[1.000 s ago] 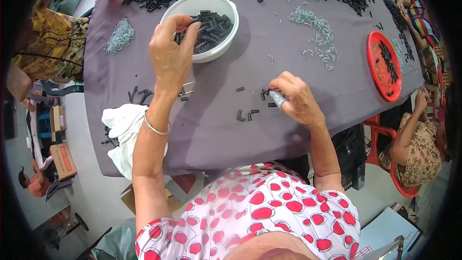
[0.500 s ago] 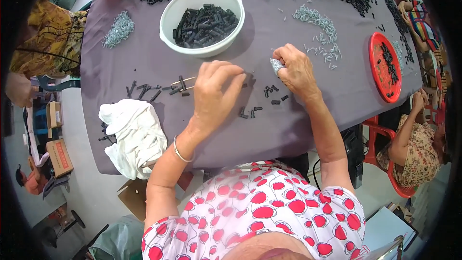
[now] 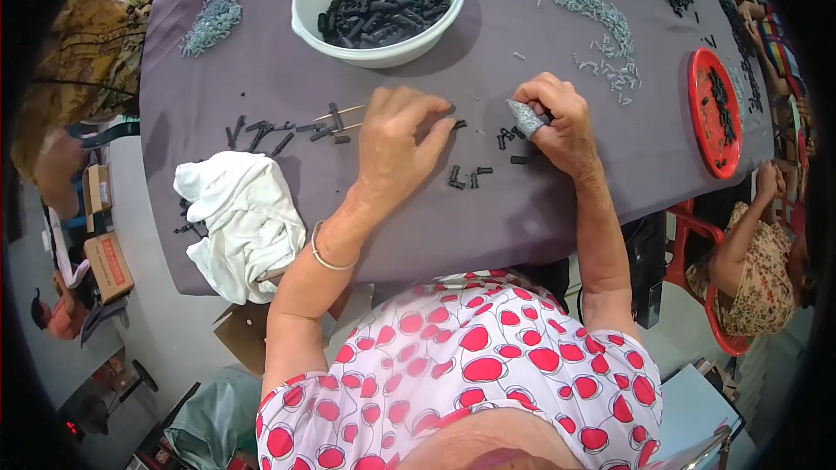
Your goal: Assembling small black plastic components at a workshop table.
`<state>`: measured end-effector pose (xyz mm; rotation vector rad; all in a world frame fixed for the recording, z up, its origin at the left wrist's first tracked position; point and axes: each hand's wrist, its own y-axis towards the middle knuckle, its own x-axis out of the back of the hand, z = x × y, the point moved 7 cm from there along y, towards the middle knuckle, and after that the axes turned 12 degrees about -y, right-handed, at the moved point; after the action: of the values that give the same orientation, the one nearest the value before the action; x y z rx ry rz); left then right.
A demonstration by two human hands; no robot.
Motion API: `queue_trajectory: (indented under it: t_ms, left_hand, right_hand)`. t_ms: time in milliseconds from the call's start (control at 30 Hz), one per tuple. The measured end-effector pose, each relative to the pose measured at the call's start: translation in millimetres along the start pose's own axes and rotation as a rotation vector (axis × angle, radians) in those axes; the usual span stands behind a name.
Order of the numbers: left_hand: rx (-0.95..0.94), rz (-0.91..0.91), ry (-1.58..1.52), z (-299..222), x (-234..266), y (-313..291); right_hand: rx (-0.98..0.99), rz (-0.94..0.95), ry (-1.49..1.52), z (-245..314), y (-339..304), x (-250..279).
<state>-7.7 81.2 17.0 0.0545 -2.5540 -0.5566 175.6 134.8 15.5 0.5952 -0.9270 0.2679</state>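
Note:
My left hand [image 3: 396,135] rests over the grey tablecloth with thumb and forefinger apart. A small black plastic piece [image 3: 459,124] lies by its thumb tip. Close to that hand's knuckles are thin wooden sticks [image 3: 348,110] with black tubular pieces [image 3: 334,115] on and around them. My right hand [image 3: 562,126] is curled above several loose black pieces [image 3: 507,135], a silver-grey wrapping [image 3: 526,118] around one finger. Something dark shows between its fingers, too covered to name. More short black pieces [image 3: 470,177] lie between my hands.
Beyond my hands stands a pale bowl [image 3: 300,22] full of black tubes. Small grey springs lie in a left pile [image 3: 212,22] and a right pile [image 3: 601,17]. A white cloth [image 3: 248,218] lies at the left edge, a red tray [image 3: 699,122] at the right. People sit at both sides.
The view has shifted, so the tabletop sits higher in the picture. My right hand has come nearer over the loose black pieces. The left hand has hardly moved against the table.

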Motion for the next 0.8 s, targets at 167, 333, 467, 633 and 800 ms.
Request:
queue_trajectory:
  t_ms: [167, 333, 467, 633, 800]
  left_hand:
    - [-0.002, -0.028, 0.004, 2, 0, -3]
    - [0.006, -0.018, 0.000, 3, 0, -2]
    - [0.030, -0.016, -0.018, 3, 1, -2]
    - [0.046, -0.030, -0.041, 6, 3, 1]
    - [0.064, -0.037, -0.072, 9, 2, 1]
  right_hand:
    - [0.047, 0.080, 0.069, -2, 0, 2]
    - [-0.123, 0.172, 0.315, -9, -9, 17]
    - [-0.175, 0.216, 0.319, -19, -24, 29]
    - [-0.078, 0.289, 0.241, -3, -27, 31]
    - [0.100, 0.261, 0.080, 17, -33, 12]
